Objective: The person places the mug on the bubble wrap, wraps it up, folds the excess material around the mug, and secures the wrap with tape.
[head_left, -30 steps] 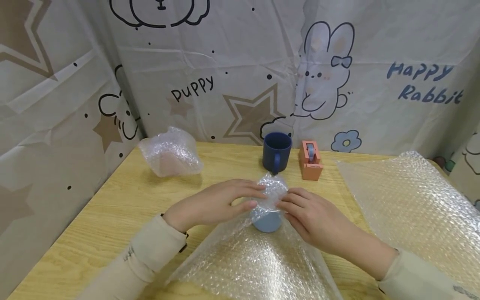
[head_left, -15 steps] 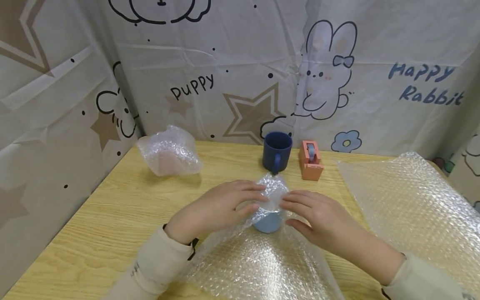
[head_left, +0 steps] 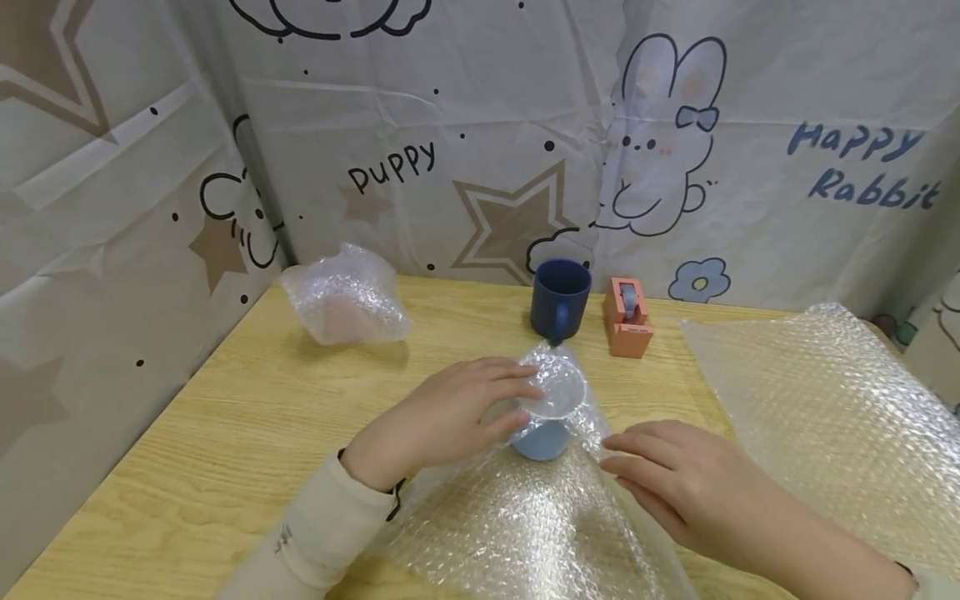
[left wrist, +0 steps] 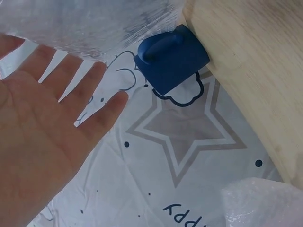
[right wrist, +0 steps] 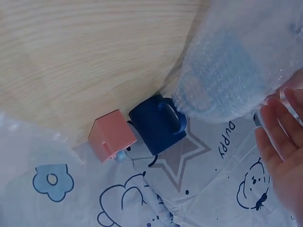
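A light blue cup [head_left: 542, 442] stands mid-table with a corner of bubble wrap [head_left: 517, 517] folded over its top. The round rim shows through the wrap. My left hand [head_left: 457, 412] rests its extended fingers on the wrap at the cup's left side. To the right of the cup, my right hand [head_left: 678, 475] is held apart with loosely bent fingers beside the sheet's right edge, gripping nothing visible. In the right wrist view the cup's blue side [right wrist: 222, 80] looks blurred behind the wrap.
Behind the cup stand a dark blue mug [head_left: 561, 298] and a coral tape dispenser [head_left: 628, 321]. A bubble-wrapped pinkish item [head_left: 345, 296] sits at the back left. More bubble wrap [head_left: 825, 400] lies at the right. A printed cloth [head_left: 375, 108] hangs behind the wooden table [head_left: 187, 467].
My right hand has drawn away from the wrapped cup toward the lower right. My left hand has stayed on the wrap, and more of the cup's covered top shows.
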`<state>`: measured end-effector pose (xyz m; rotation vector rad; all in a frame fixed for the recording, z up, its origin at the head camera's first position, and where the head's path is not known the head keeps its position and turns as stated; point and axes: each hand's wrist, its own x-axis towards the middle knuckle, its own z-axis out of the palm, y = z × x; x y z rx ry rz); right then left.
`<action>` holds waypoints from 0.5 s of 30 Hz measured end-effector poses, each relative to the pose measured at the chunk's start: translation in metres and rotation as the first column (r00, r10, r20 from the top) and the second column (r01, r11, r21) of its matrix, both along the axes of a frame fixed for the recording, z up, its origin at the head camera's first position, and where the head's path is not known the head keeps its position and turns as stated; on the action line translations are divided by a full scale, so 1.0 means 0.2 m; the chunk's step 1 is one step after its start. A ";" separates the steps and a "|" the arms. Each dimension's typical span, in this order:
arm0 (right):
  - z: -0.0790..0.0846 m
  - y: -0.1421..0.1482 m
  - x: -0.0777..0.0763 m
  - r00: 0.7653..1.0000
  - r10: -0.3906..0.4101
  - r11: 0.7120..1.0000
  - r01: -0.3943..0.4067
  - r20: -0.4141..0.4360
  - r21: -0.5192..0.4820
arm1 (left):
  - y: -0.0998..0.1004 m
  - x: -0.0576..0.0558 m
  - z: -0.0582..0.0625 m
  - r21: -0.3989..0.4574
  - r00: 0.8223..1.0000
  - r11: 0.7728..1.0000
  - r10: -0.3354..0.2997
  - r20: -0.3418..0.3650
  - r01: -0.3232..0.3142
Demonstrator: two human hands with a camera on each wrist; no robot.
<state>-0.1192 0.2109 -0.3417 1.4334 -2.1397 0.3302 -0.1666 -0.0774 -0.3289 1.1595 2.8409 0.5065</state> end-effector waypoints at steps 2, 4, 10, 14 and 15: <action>0.00 0.03 0.05 0.999 -0.003 0.998 0.000 0.050 0.057 | 0.00 0.00 0.00 -0.002 1.000 1.000 0.007 0.004 -0.007; 0.00 0.06 0.09 0.996 -0.013 0.992 0.003 0.086 0.123 | 0.00 0.00 0.01 -0.003 1.000 1.000 0.009 0.000 -0.009; -0.03 0.13 0.18 0.995 0.072 0.965 -0.086 0.067 0.247 | 0.00 0.00 0.01 -0.014 1.000 1.000 0.010 0.001 -0.010; -0.07 0.17 0.22 0.984 0.178 0.931 -0.167 -0.005 0.324 | 0.00 0.00 0.01 -0.008 1.000 1.000 0.009 -0.003 -0.009; -0.09 0.18 0.23 0.979 0.202 0.923 -0.179 -0.031 0.341 | 0.00 0.00 0.01 -0.005 1.000 1.000 0.008 -0.008 -0.008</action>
